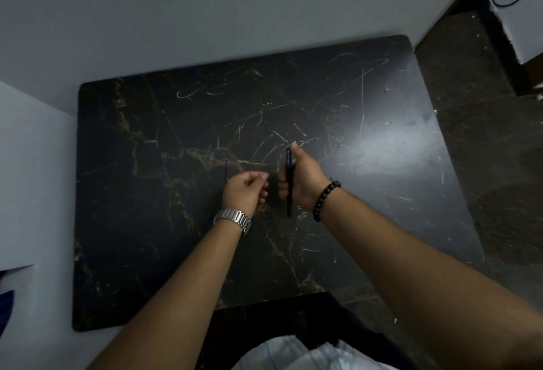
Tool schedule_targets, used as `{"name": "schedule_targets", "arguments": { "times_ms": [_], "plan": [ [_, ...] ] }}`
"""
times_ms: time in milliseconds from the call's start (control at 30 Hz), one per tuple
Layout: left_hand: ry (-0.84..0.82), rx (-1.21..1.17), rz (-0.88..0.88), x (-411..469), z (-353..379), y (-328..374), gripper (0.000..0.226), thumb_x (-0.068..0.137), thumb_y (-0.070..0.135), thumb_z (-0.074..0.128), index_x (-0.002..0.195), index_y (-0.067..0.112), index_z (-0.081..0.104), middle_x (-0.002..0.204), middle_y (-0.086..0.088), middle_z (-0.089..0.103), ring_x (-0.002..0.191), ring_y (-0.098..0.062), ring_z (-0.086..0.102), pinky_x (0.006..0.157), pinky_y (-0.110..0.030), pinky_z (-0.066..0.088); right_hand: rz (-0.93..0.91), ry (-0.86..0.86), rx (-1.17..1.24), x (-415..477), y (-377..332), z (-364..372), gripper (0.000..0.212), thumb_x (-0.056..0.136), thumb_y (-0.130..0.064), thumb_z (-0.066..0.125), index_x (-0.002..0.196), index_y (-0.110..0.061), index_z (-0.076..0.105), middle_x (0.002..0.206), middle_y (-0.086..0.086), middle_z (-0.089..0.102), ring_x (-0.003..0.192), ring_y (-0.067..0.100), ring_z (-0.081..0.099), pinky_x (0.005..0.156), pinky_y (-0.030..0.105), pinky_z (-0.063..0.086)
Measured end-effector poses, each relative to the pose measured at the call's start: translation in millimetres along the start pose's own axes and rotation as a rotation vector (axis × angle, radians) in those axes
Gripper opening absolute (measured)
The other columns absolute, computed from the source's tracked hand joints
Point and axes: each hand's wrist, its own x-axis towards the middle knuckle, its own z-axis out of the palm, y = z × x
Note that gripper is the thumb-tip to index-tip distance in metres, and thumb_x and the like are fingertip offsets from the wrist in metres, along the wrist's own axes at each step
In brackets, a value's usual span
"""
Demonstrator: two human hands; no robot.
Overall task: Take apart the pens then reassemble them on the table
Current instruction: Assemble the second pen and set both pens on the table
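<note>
My right hand is closed around a dark pen barrel, held upright above the black marble table. The barrel's bluish top end pokes out above my fingers and its lower end hangs below my palm. My left hand, a little to the left, pinches a thin blue refill that sticks up from behind its fingers. The two hands are a short gap apart and the parts do not touch.
The table sits in a corner, with white walls behind it and on the left. A dark stone floor lies to the right. A white cloth lies near my lap at the bottom edge.
</note>
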Motion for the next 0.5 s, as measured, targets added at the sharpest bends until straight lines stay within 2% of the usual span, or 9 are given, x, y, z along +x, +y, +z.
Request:
{"name": "schedule_targets", "arguments": {
  "times_ms": [100,133,200,267,333,400,500],
  "plan": [
    [0.258,0.237,0.123,-3,-11,-4,0.007,0.086,0.027,0.073,0.083,0.020,0.071,0.071,0.009,0.067,0.062,-0.006,0.062,0.054,-0.019,0.046,-0.050,0.011,-0.084,2,1,-2,0.010,0.098,-0.015,0.049,0.090,-0.012,0.054,0.078,0.005,0.049,0.065,0.018,0.047,0.058,0.031,0.045],
    [0.321,0.315,0.153,-2,-18,-6,0.010,0.084,0.027,0.075,0.083,0.019,0.070,0.070,0.010,0.066,0.062,-0.004,0.061,0.054,-0.018,0.043,-0.071,0.022,-0.123,3,1,-3,0.007,0.097,-0.007,0.050,0.096,-0.010,0.056,0.084,0.007,0.051,0.069,0.018,0.050,0.061,0.032,0.049],
    [0.366,0.409,0.156,5,-32,-9,0.017,0.079,0.029,0.080,0.085,0.017,0.070,0.073,0.008,0.066,0.064,-0.006,0.062,0.057,-0.019,0.045,-0.122,0.053,-0.226,4,3,-6,0.015,0.097,0.001,0.050,0.101,-0.008,0.061,0.089,0.008,0.054,0.074,0.018,0.053,0.069,0.033,0.056],
    [0.360,0.472,0.103,14,-43,-12,0.023,0.075,0.031,0.084,0.087,0.016,0.070,0.078,0.004,0.070,0.069,-0.013,0.066,0.063,-0.025,0.052,-0.148,0.096,-0.342,6,5,-8,0.018,0.096,0.002,0.055,0.108,-0.006,0.066,0.094,0.009,0.060,0.079,0.017,0.058,0.079,0.035,0.060],
    [0.341,0.509,0.057,19,-49,-14,0.025,0.074,0.032,0.085,0.086,0.016,0.070,0.080,0.002,0.072,0.072,-0.016,0.069,0.065,-0.029,0.056,-0.190,0.161,-0.520,12,8,-10,0.027,0.092,-0.006,0.066,0.119,-0.011,0.069,0.108,0.005,0.067,0.093,0.017,0.063,0.090,0.038,0.059],
    [0.329,0.531,0.045,21,-51,-13,0.024,0.075,0.032,0.084,0.086,0.014,0.071,0.079,0.002,0.072,0.072,-0.016,0.068,0.061,-0.024,0.051,-0.254,0.251,-0.691,19,11,-13,0.036,0.086,-0.013,0.076,0.121,-0.015,0.069,0.110,-0.004,0.065,0.102,0.015,0.061,0.097,0.038,0.055],
    [0.326,0.550,0.022,26,-52,-7,0.021,0.075,0.032,0.084,0.081,0.014,0.075,0.072,0.001,0.070,0.071,-0.018,0.068,0.067,-0.027,0.053,-0.320,0.371,-0.813,29,11,-14,0.020,0.078,-0.017,0.084,0.091,-0.021,0.069,0.095,-0.001,0.067,0.098,0.021,0.066,0.089,0.038,0.057]
  ]
}}
